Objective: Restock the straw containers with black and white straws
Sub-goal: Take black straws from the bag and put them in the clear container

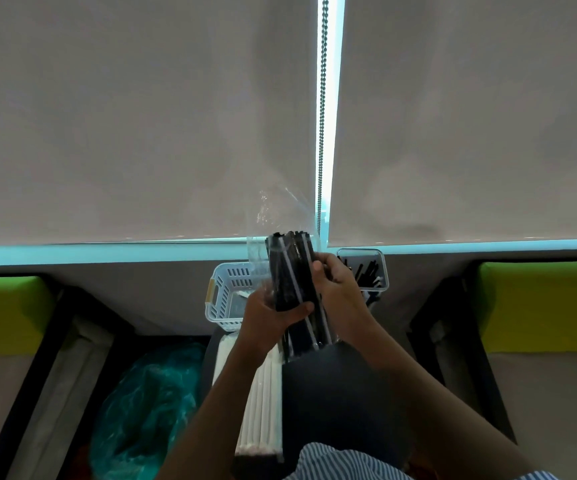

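Some black straws (366, 271) already stand in the clear tub (382, 271) at one o'clock. Another sleeved black bundle (292, 271) is gripped by left hand (269, 315) and right hand (335, 282); white straws (262, 403) remain unloaded at six o'clock.

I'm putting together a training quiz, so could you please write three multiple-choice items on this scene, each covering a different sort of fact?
1. Where is the clear container holding black straws?
A. right of the white basket
B. on the green cushion
C. inside the teal bag

2. What colour is the straw pack lying below the hands?
A. red
B. white
C. blue

3. What is the left hand doing?
A. hanging idle
B. pressing the blind
C. gripping the black straw bundle

Answers: 1 A, it stands right of the white basket. 2 B, the white straw pack shows it. 3 C, fingers curl round the black straw bundle.
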The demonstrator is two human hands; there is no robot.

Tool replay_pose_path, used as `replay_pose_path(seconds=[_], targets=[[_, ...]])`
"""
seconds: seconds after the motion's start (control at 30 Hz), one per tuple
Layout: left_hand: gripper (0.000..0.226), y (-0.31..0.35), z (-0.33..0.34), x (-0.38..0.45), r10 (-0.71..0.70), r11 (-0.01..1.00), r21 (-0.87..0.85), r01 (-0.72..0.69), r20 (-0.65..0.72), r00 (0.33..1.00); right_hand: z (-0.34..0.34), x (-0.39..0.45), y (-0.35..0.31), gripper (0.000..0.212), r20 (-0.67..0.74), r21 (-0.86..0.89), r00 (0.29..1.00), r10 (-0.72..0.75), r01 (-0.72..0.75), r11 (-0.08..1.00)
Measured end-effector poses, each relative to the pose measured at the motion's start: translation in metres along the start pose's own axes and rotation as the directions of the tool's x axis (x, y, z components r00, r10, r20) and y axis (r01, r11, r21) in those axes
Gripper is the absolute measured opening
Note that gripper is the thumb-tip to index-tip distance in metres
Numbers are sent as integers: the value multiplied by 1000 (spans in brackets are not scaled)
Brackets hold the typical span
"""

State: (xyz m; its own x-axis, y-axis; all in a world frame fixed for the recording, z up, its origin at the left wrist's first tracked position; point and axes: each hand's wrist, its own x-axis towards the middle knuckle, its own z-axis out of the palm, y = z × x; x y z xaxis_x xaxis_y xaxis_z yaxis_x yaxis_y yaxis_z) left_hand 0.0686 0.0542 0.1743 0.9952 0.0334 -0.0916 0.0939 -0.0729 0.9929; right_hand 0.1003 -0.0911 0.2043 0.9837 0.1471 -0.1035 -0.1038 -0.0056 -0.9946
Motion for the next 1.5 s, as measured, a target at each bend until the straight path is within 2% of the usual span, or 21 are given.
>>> replay_pose_path(seconds=[0.07,0.13,0.17,0.23,0.3,0.33,0.4,0.47,0.57,0.73,0.9,1.13,1.37,1.5], targets=[[36,-5,-4,0,-1,1000,28,2,-23,1000,-4,-1,-3,28,15,-93,999,-41,42,995],[37,-11,-10,-1,-23,998,57,25,-32,999,-9,1,-14,31,-56,-239,983,-173,155,959],[38,-14,-12,-1,-31,997,74,34,-38,999,-12,2,-25,29,-117,-309,959,-257,211,927],[39,-18,-17,-1,-44,995,88,48,-45,998,-16,7,-51,22,-210,-429,860,-464,346,835],[36,-19,-18,-1,-47,994,98,50,-33,998,-19,14,-77,17,-138,-530,759,-636,486,695],[36,-20,-18,0,-44,993,108,46,-19,999,-20,18,-89,16,-46,-553,747,-663,533,640],[35,-21,-19,1,-37,991,130,35,12,999,-20,27,-105,17,198,-584,797,-571,563,585],[34,-21,-20,3,-27,988,155,22,34,999,-19,38,-110,20,407,-661,821,-401,567,492],[32,-17,-21,7,-6,982,189,-5,60,998,-16,51,-108,21,510,-737,829,-229,559,380],[28,-13,-29,19,60,953,288,-94,126,990,-11,61,-102,23,505,-783,862,-50,482,393],[29,-11,-31,25,127,913,362,-185,178,976,-10,58,-106,32,539,-761,842,-3,489,426],[33,-12,-22,26,121,922,341,-181,191,974,-15,58,-102,12,488,-772,869,-83,474,424],[27,-15,-19,22,103,939,303,-163,204,974,-27,57,-109,13,472,-751,872,-132,476,458],[26,-17,-18,18,82,943,297,-147,221,972,-36,61,-114,10,419,-748,889,-187,455,483]])
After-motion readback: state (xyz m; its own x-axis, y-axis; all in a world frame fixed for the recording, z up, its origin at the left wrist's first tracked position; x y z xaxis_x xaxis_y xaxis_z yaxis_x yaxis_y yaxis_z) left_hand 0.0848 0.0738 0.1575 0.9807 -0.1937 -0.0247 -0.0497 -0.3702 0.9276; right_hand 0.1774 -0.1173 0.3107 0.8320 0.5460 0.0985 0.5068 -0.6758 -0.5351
